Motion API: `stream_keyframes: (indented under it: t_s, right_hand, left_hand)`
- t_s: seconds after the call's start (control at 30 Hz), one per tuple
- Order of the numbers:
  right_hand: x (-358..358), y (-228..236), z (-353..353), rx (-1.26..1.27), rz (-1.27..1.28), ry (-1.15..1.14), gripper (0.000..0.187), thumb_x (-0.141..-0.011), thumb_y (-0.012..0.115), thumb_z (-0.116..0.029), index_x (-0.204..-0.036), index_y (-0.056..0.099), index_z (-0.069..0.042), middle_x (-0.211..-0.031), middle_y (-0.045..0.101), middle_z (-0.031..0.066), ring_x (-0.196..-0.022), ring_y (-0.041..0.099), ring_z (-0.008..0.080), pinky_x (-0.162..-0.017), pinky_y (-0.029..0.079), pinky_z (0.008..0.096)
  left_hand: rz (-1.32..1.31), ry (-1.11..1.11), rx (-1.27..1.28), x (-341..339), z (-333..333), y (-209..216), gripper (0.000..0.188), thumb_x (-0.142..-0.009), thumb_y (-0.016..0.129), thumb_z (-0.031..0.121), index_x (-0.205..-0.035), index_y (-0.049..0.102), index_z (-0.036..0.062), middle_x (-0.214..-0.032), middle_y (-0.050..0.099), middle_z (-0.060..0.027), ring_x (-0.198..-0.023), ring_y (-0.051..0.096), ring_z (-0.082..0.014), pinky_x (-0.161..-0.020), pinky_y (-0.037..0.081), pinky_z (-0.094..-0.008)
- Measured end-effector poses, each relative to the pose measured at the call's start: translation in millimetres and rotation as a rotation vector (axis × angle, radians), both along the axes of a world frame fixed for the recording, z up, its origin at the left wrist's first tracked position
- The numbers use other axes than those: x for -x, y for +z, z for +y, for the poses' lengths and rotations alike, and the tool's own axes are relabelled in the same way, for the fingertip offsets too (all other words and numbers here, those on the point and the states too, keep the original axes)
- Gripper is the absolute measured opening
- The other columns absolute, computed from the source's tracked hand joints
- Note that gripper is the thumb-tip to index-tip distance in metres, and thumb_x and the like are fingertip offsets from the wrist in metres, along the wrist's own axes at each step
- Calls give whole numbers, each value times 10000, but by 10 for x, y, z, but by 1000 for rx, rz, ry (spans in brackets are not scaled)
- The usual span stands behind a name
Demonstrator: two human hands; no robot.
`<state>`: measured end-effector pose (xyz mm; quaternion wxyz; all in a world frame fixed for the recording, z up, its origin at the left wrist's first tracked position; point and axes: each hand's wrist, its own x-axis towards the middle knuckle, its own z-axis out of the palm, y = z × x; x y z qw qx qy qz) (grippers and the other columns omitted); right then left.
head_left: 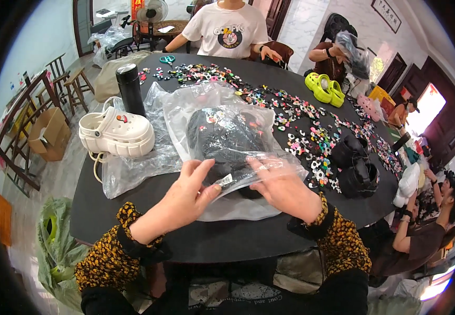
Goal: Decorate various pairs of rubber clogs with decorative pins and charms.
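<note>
In front of me lies a clear plastic bag (pixel 261 128) with a pair of black clogs (pixel 222 131) inside, decorated with small colourful charms on top. My left hand (pixel 177 197) grips the near left edge of this bag beside a small white label, thumb and fingers bent round the film. At the bag's near right side, my right hand (pixel 280 186) holds the zip-like edge, its fingers partly covered by clear film. More clear plastic bags (pixel 138 170) lie flat underneath and to the left. Next to them, a white clog (pixel 117 134) with a red charm rests on the dark table.
A black flask (pixel 130 89) stands behind the white clog. Loose colourful charms (pixel 311 139) spread across the table (pixel 222 244). Lime-green clogs (pixel 324 89) and black shoes (pixel 354 167) stand to the right. Several people sit around; one across wears a white T-shirt (pixel 227 29).
</note>
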<state>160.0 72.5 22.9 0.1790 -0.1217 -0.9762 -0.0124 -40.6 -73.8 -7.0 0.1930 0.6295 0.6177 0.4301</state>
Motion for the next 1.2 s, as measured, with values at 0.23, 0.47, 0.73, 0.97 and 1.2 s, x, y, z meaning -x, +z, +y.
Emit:
stream_keyframes:
  t_s: [0.23, 0.47, 0.73, 0.97, 1.2]
  right_hand:
    - [214, -114, 96, 182, -145, -39, 575, -846, 606, -237, -1356, 404, -65, -989, 607, 236, -919, 583, 396, -828, 455, 451]
    - [261, -83, 311, 366, -268, -58, 360, -844, 577, -331, -1114, 588, -93, -1083, 625, 169, -1030, 592, 334, -866, 473, 420]
    - [85, -43, 379, 1, 19, -85, 200, -861, 490, -210, -997, 617, -138, -924, 663, 144, -865, 643, 325, -724, 510, 437]
    - [-227, 251, 233, -79, 49, -88, 309, -862, 556, -365, -1056, 671, -152, -906, 668, 132, -842, 650, 284, -697, 508, 461]
    - [-622, 523, -208, -163, 114, 294, 137, -818, 522, -194, -860, 587, -82, -747, 602, 110, -734, 619, 283, -690, 467, 384]
  left_hand:
    - [166, -41, -9, -120, 11, -66, 519, -903, 581, 147, -1339, 343, -5, -1216, 371, -226, -795, 637, -226, -740, 516, -325]
    - [47, -138, 51, -65, 39, 109, 492, -885, 594, 132, -1311, 400, -18, -1212, 421, -192, -836, 610, -189, -742, 502, -288]
    - [-46, -1, 29, 413, 104, 44, 328, -879, 576, 106, -1172, 541, -36, -992, 617, -108, -739, 583, -136, -670, 478, -266]
    - [50, 155, 18, 986, 380, 134, 351, -939, 498, 209, -1201, 540, -20, -998, 602, -49, -848, 596, -132, -672, 485, -257]
    - [-128, 170, 183, 859, 687, 372, 371, -951, 482, 313, -1104, 595, -5, -894, 594, -17, -805, 538, -111, -638, 442, -261]
